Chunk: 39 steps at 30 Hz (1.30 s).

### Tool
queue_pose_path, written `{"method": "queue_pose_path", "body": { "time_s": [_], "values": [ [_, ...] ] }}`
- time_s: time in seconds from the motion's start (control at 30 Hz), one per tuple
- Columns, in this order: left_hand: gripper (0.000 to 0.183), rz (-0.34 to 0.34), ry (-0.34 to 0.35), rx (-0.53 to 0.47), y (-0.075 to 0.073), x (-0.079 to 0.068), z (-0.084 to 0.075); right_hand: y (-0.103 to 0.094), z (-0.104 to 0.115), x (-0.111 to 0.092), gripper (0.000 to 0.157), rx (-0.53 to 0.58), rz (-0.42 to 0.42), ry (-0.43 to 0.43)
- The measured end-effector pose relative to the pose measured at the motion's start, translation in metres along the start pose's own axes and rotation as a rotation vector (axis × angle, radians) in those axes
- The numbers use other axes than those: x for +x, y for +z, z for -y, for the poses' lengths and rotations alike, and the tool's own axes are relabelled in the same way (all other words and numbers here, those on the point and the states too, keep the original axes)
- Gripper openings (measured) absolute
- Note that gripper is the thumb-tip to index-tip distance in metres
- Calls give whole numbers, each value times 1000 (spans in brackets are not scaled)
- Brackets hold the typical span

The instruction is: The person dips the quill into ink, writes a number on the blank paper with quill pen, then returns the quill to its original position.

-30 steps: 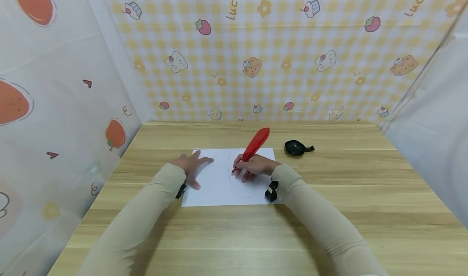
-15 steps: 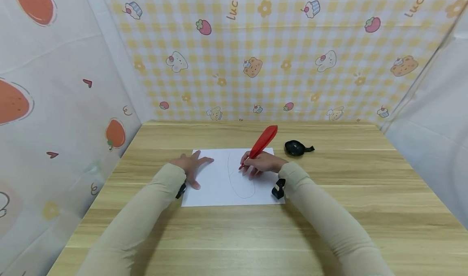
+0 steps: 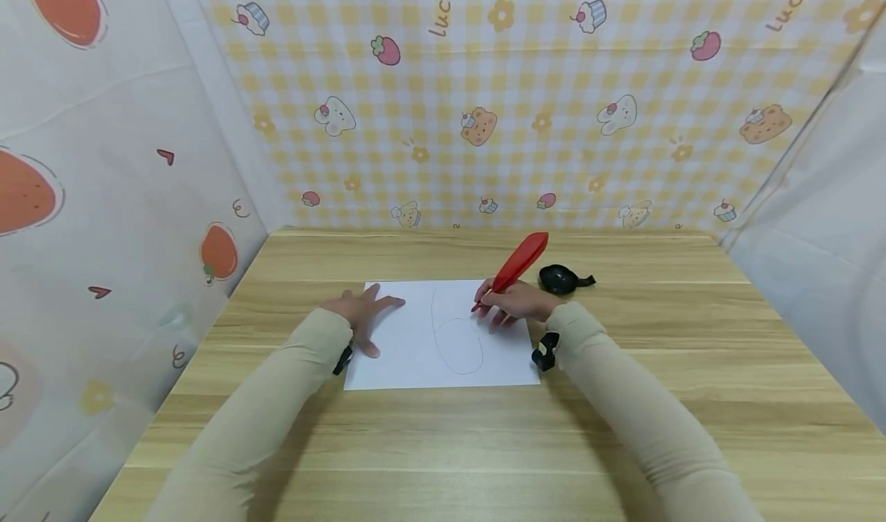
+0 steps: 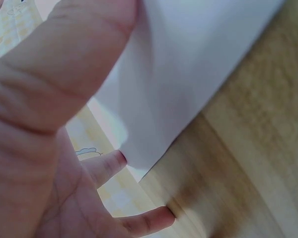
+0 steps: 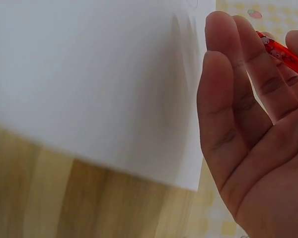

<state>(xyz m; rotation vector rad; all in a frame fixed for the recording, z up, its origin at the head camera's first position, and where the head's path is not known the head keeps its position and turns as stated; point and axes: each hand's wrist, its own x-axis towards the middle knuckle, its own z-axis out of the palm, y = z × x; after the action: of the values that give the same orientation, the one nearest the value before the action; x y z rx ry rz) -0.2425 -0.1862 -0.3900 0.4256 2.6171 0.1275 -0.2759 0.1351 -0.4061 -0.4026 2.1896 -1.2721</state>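
A red feather pen [image 3: 522, 261] is pinched in my right hand [image 3: 519, 302], its tip at the white sheet of paper [image 3: 404, 357]. In the right wrist view the pen's red barrel [image 5: 284, 55] shows a small printed pattern between fingers and thumb; its tip is hidden there. A thin pencil-grey line on the sheet forms a tall stroke with a round loop at its lower end, like a 6. My left hand [image 3: 361, 314] rests with spread fingers on the sheet's left edge. In the left wrist view the thumb [image 4: 84, 54] lies over the paper.
A small black pan-shaped object [image 3: 557, 279] with a short handle lies just beyond my right hand. The wooden table [image 3: 443, 453] meets a checked cloth backdrop [image 3: 443, 161] at the back, with white cloth on both sides.
My right hand has moved rightward and slightly away with the pen. A curved line has appeared across the tall loop, making its upper arc. The left hand stays in place.
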Motion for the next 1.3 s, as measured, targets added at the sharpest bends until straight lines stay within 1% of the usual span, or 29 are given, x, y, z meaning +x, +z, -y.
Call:
{"method": "queue_pose_path", "body": {
  "time_s": [0.2,0.37,0.47,0.83,1.3],
  "values": [
    [104,-8,-4,20,2,0,0,-11,-6,-4,18,34,-12,15],
    [105,-17,-20,35,3,0,-1,-19,-9,-8,17,43,-40,29],
    [105,-19,-28,41,3,1,0,-23,-10,-12,18,46,-52,24],
    [105,-28,-9,52,5,3,2,-43,-18,-23,20,51,-71,17],
    [106,-26,-33,57,6,6,3,-62,-26,-36,25,30,-89,-16]
  ]
}}
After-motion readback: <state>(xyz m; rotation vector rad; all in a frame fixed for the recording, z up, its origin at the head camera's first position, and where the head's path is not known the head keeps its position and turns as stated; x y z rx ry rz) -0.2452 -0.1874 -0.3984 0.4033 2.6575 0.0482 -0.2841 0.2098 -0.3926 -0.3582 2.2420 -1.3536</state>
